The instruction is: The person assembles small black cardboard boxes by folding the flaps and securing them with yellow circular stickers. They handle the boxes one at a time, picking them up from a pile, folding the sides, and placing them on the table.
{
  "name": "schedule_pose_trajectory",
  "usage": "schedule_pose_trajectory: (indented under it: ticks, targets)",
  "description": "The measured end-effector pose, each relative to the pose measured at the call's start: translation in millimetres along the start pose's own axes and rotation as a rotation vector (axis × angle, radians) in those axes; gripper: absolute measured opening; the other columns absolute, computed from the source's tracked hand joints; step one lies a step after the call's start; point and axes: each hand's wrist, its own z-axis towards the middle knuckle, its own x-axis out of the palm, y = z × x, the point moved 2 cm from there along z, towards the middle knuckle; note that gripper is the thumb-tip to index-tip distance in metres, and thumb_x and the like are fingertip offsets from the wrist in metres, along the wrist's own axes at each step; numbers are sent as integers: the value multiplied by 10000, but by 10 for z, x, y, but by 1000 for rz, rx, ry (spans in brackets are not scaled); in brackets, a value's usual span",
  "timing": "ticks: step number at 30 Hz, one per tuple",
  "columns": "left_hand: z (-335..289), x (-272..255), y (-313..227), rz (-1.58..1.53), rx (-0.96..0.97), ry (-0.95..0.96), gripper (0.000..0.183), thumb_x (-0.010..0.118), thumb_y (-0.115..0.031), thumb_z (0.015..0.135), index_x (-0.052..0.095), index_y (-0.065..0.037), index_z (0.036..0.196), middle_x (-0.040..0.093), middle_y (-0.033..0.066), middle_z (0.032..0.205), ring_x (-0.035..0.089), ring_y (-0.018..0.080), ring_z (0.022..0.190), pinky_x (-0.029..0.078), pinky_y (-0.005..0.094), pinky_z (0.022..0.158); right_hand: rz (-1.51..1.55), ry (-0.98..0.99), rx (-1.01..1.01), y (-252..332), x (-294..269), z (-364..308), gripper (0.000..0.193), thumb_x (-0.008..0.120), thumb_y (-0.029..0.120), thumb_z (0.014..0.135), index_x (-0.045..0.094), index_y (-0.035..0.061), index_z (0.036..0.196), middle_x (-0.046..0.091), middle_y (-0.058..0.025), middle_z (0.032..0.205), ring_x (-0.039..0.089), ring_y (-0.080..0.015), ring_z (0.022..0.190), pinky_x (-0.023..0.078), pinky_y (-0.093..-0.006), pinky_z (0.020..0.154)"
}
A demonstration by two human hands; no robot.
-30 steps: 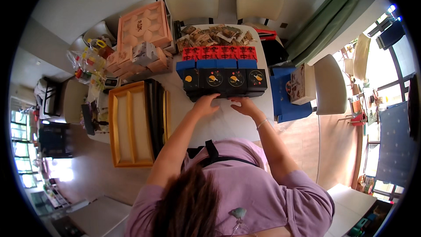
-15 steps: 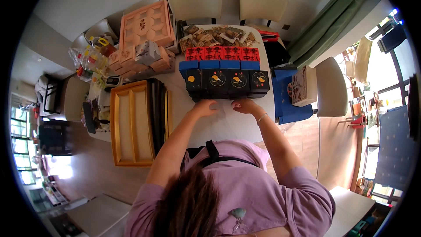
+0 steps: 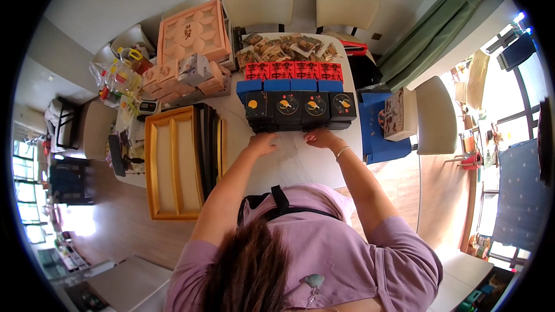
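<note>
A row of black boxes (image 3: 288, 104) with round moon pictures on their fronts stands across the white table (image 3: 292, 164). My left hand (image 3: 263, 143) is at the lower front edge of the leftmost boxes, fingers apart and nothing in them. Near the front of the right-hand boxes is my right hand (image 3: 322, 138), its fingers curled in with nothing visible inside. Whether the fingertips touch the boxes is hard to tell. Behind the black row are blue boxes (image 3: 300, 85), then upright red packs (image 3: 282, 71) with black lettering, then a heap of small wrapped packets (image 3: 289, 48).
On the left lies a gold divided tray (image 3: 162, 163) beside upright black panels (image 3: 204, 150). Pink boxes (image 3: 193, 32) are stacked at the back left, near plastic bottles (image 3: 122, 75). A chair (image 3: 435, 115) at the right has a white box (image 3: 400, 114) and a blue bag (image 3: 376, 133) nearby.
My left hand has shifted slightly left, its fingers nearer the black boxes' front edge. The right hand has barely moved. The boxes look almost unchanged.
</note>
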Motion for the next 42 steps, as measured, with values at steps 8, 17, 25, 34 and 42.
schedule_pose_trajectory:
  ticks: [8, 17, 25, 34, 42]
  targets:
    - [122, 118, 251, -14, -10, -41, 595, 658, -395, 792, 535, -221, 1347, 616, 115, 1271, 574, 321, 1179, 435, 530, 967, 0, -88, -37, -46, 44, 156, 408, 666, 234, 830, 628, 90, 1209, 691, -112, 1118, 647, -268, 1060, 512, -347, 928]
    - [146, 149, 276, -89, 49, -56, 625, 674, -364, 779, 531, -147, 1348, 617, 162, 1259, 586, 343, 1153, 480, 440, 962, 82, 8, 8, 103, 51, 204, 481, 647, 299, 820, 602, 181, 1285, 675, -93, 1168, 637, -274, 1074, 495, -375, 947]
    - [96, 139, 265, -122, 74, -72, 628, 688, -344, 779, 529, -121, 1344, 611, 188, 1256, 584, 353, 1152, 475, 423, 970, 17, -1, -13, 184, -9, 174, 398, 639, 277, 815, 661, 169, 1198, 698, -91, 1095, 650, -287, 1028, 504, -367, 923]
    - [-24, 303, 279, -77, 146, -156, 716, 726, -304, 760, 449, -164, 1405, 562, 168, 1303, 507, 374, 1219, 463, 448, 980, -224, 91, 137, -184, -256, -289, 277, 588, 281, 854, 720, 157, 1064, 722, -58, 1054, 673, -248, 994, 520, -337, 873]
    - [24, 144, -13, 22, -68, -42, 704, 696, -376, 773, 428, -251, 1412, 507, 104, 1363, 481, 339, 1258, 370, 627, 1009, -273, 65, 90, -338, -348, -227, 266, 577, 265, 833, 730, 188, 1037, 728, -54, 1000, 676, -260, 954, 525, -348, 839]
